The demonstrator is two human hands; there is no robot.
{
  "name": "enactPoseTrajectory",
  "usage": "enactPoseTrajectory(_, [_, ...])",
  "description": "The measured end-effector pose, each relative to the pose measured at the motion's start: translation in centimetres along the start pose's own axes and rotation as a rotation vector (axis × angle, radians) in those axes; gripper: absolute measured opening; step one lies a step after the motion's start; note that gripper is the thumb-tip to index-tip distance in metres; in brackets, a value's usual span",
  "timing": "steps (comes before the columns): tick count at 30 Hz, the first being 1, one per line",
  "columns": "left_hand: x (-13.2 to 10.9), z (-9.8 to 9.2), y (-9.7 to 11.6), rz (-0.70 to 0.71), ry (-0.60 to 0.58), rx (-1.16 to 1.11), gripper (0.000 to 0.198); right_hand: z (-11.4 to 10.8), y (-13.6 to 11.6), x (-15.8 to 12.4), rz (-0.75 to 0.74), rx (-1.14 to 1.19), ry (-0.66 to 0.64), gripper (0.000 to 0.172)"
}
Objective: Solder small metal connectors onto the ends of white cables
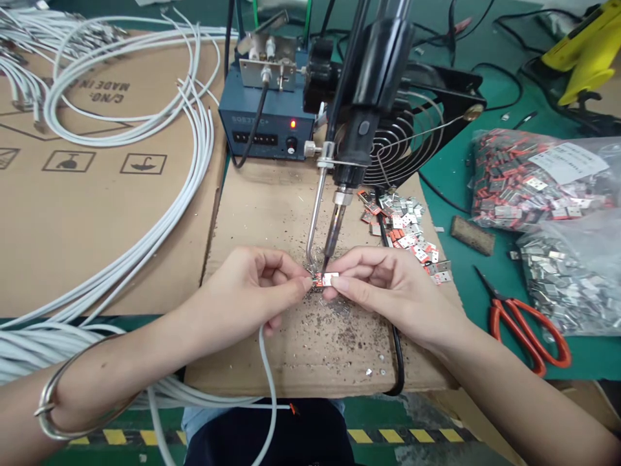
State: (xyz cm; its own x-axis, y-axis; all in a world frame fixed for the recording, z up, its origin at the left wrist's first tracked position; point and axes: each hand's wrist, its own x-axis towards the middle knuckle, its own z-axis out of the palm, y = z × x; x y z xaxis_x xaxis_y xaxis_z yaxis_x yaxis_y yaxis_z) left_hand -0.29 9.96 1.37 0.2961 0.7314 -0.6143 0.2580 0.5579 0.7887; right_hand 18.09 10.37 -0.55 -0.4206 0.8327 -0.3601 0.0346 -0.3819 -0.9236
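Observation:
Between thumb and fingers, my right hand [381,285] pinches a small USB connector [330,279] with an orange insert and metal shell. My left hand [264,281] is closed on the end of a white cable [268,382], which hangs from under the palm toward my lap. Cable end and connector meet beneath the soldering iron [334,236], whose tip points down at the joint. Beside the iron a thin bent metal feed tube [316,217] comes down to the same spot. My fingertips partly hide the wire ends.
Loose USB connectors [405,223] lie right of the iron, near a black fan [402,142]. A blue solder feeder box [266,120] stands behind. Orange-handled scissors [526,327], a brown block [473,235] and bags of connectors [538,178] sit right. Coiled white cables [165,226] lie left.

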Motion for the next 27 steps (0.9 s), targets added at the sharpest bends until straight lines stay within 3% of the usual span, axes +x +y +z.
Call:
enactPoseTrajectory(5, [-0.05,0.05,-0.02,0.026,-0.013,-0.029,0.011,-0.16,0.14,-0.17,-0.048,-0.017,-0.036,0.005])
enactPoseTrajectory(13, [-0.03,0.15,-0.28,-0.004,0.005,0.012,0.009,0.27,-0.08,0.09,-0.025,-0.048,0.026,0.005])
enactPoseTrajectory(27, [-0.16,-0.08,-0.41,0.037,-0.007,0.052,0.012,0.20,-0.02,0.01,-0.023,-0.110,0.023,0.008])
